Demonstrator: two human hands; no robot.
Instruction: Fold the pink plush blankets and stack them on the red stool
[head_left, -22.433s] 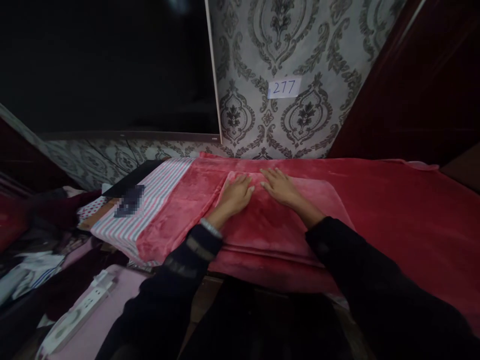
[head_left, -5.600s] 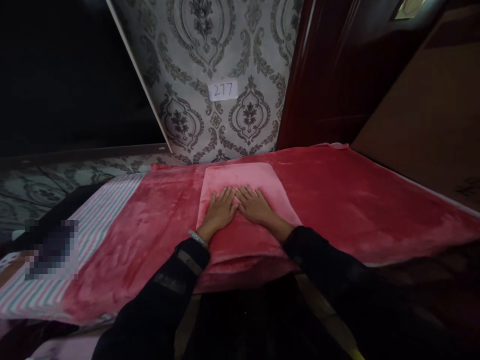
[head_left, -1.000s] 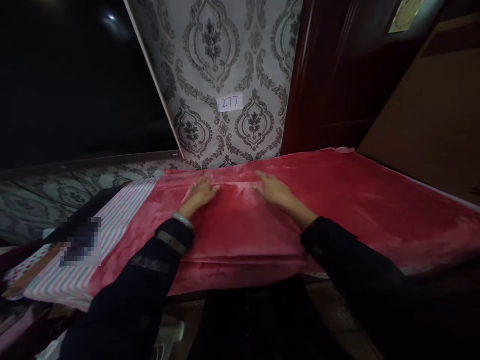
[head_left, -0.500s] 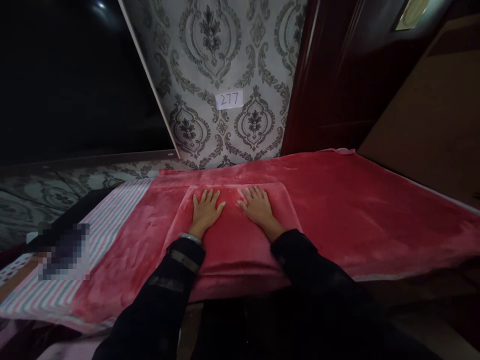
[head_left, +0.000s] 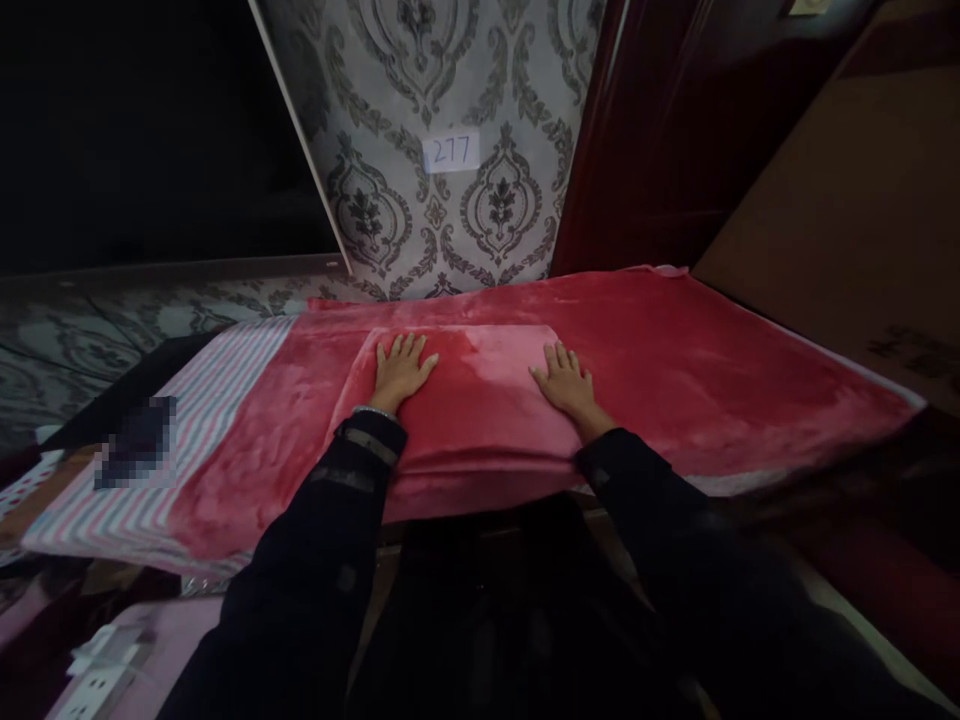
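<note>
A folded piece of red plush cloth (head_left: 480,400) lies in the middle of a larger red plush cover (head_left: 637,350). My left hand (head_left: 403,370) presses flat on the folded piece near its left edge, fingers spread; a bracelet circles that wrist. Near the right edge of the same piece, my right hand (head_left: 568,385) also lies flat with its fingers apart. Between the hands the pile looks paler where it has been brushed. What lies under the cloth is hidden.
A striped cloth (head_left: 217,400) covers the left end, with a blurred dark item (head_left: 139,445) on it. Behind stand a dark screen (head_left: 150,140) and a wall with a paper label (head_left: 451,151). A cardboard box (head_left: 847,210) borders the right. A power strip (head_left: 101,690) is at lower left.
My right hand has slid right across the folded cloth, leaving a paler patch of pile. My left hand stays near the left edge. The whole view has shifted, with the surface higher in frame.
</note>
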